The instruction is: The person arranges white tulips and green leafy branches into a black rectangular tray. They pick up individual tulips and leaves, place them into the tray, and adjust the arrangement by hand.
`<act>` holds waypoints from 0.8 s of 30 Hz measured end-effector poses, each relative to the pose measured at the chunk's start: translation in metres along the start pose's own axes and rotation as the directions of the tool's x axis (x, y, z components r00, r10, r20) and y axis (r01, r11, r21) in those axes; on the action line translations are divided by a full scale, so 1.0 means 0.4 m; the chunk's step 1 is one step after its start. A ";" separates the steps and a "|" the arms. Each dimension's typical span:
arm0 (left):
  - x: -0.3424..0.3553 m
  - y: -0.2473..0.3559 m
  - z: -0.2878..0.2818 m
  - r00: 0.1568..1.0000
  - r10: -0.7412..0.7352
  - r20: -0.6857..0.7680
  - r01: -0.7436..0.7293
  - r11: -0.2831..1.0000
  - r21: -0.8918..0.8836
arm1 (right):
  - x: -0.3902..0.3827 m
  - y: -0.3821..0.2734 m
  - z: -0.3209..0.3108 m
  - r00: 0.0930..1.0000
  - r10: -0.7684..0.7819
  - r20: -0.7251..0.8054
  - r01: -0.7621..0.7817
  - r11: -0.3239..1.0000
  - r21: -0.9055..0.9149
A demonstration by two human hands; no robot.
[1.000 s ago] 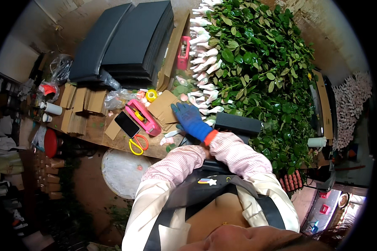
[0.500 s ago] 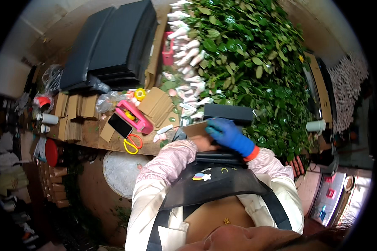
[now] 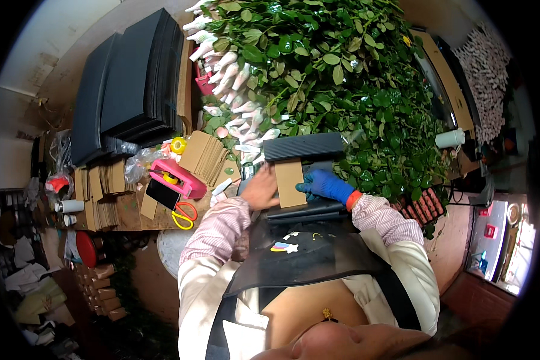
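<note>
While your right hand (image 3: 325, 185) pinches 1 edge of the cardboard (image 3: 291, 183), keep it flat; your left hand (image 3: 261, 188), loosely open, lies along the other

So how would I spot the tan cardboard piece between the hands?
Find the leafy green heap, then the long dark ridged block at its lower left. Just below, between bare left hand and blue-gloved right hand, the flat tan cardboard piece is apart from the tan cardboard stack.
</note>
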State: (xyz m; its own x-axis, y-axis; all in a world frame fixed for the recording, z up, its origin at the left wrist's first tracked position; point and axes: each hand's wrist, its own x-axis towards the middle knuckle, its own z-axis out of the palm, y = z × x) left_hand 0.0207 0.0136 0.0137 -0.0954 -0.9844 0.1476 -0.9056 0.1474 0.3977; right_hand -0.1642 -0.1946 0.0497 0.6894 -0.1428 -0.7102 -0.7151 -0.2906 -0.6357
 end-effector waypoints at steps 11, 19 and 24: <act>0.077 0.040 -0.052 0.991 0.133 0.031 -0.132 0.990 -0.050 | -0.001 0.019 0.023 0.947 -0.254 -0.194 0.133 0.865 -0.484; 0.081 0.035 -0.030 0.983 0.137 0.118 -0.135 0.990 -0.027 | -0.010 -0.046 0.043 0.958 -0.272 0.092 0.235 0.559 -0.795; 0.087 0.053 -0.048 0.984 0.125 0.124 -0.123 0.992 -0.019 | -0.060 -0.088 -0.040 0.916 -0.342 0.210 0.381 0.578 -0.722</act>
State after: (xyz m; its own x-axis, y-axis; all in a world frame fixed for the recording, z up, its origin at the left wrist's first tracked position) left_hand 0.0063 -0.0159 0.0448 -0.2582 -0.9626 0.0821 -0.8789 0.2693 0.3937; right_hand -0.1536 -0.1962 0.0940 0.8520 0.1672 -0.4961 -0.0668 -0.9052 -0.4198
